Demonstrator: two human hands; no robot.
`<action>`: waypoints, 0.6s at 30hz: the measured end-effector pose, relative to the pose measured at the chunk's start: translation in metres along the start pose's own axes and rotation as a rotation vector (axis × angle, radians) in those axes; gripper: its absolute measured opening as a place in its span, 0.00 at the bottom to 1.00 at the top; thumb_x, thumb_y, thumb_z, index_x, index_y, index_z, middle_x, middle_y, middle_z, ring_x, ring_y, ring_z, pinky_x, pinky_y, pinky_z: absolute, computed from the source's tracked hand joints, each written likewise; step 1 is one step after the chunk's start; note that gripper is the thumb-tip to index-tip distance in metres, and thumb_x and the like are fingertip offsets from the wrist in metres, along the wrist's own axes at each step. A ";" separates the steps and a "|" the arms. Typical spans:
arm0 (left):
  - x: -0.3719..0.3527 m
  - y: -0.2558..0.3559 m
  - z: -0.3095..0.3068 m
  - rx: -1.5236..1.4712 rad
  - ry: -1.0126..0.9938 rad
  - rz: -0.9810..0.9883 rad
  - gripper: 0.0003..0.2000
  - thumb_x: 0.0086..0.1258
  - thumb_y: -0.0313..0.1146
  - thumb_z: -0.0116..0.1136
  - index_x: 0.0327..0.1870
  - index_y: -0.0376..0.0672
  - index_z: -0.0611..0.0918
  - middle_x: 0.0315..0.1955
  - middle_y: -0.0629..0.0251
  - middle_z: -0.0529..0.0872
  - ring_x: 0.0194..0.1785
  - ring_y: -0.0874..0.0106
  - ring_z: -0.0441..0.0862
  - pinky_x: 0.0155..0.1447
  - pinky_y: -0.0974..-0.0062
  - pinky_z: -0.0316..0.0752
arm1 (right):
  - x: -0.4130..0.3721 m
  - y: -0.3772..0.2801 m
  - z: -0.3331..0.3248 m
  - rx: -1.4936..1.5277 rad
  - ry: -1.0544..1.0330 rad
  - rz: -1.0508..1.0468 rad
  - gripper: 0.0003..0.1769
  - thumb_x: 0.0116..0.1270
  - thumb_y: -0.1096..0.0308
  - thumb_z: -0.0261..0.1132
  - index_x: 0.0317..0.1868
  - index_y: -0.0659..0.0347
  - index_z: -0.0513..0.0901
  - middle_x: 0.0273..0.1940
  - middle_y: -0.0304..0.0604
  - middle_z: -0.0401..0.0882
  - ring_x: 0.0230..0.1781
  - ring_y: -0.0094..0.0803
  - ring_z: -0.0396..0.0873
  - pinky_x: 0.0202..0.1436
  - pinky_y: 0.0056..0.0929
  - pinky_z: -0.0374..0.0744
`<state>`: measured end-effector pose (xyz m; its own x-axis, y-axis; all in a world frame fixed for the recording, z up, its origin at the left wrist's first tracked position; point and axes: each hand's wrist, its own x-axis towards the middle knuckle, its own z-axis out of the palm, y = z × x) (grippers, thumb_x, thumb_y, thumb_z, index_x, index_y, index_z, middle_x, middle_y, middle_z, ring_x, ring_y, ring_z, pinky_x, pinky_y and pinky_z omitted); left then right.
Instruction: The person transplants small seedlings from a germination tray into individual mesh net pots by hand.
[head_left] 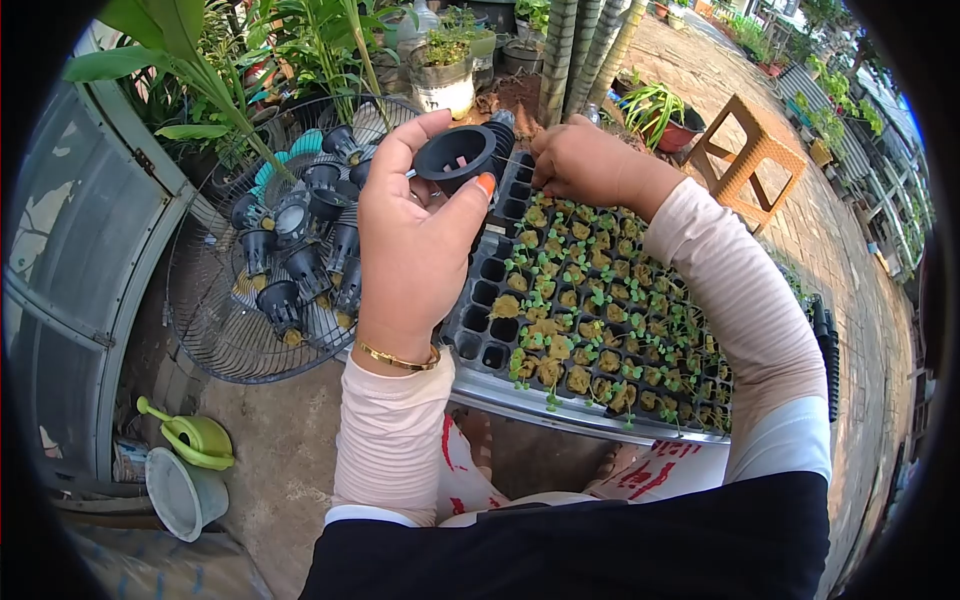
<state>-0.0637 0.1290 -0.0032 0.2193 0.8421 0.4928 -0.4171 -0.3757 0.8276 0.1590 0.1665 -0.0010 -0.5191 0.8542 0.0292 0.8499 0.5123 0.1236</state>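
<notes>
My left hand [415, 215] is closed around a small black net pot [457, 155], its open top tilted towards me. Pinkish bits show inside the pot. At the far end of the black seedling tray [487, 268], my right hand [590, 165] has its fingers pinched together. A thin pale line runs from near the pot towards those fingertips, but what they hold is hidden. Small green seedlings [600, 295] in brownish plugs fill most of the tray's cells, with several bare cells along the left side. Behind the held pot stands a stack of black pots [500, 128].
Left of the tray, a wire basket [215, 365] holds several black net pots [280, 300], some with plugs. A green watering can [200, 440] and grey bucket [188, 490] stand on the ground. A tan stool [745, 150] and potted plants [443, 75] lie beyond.
</notes>
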 end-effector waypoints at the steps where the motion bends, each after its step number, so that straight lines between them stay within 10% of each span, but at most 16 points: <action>1: 0.000 0.000 0.000 0.002 0.001 0.001 0.22 0.60 0.18 0.57 0.56 0.32 0.69 0.44 0.61 0.79 0.45 0.78 0.77 0.49 0.81 0.74 | 0.000 -0.001 -0.003 -0.001 -0.021 -0.005 0.07 0.51 0.68 0.68 0.33 0.53 0.87 0.35 0.34 0.78 0.45 0.31 0.75 0.51 0.33 0.65; 18: 0.000 0.001 -0.002 -0.004 -0.006 0.007 0.21 0.60 0.18 0.56 0.56 0.32 0.69 0.44 0.60 0.79 0.45 0.78 0.77 0.50 0.80 0.74 | -0.003 -0.004 -0.006 -0.066 0.019 -0.102 0.06 0.55 0.66 0.63 0.33 0.55 0.84 0.38 0.37 0.76 0.44 0.32 0.76 0.47 0.34 0.66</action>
<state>-0.0656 0.1299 -0.0029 0.2214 0.8370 0.5005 -0.4218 -0.3806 0.8229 0.1570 0.1617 0.0044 -0.6048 0.7958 0.0314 0.7850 0.5890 0.1920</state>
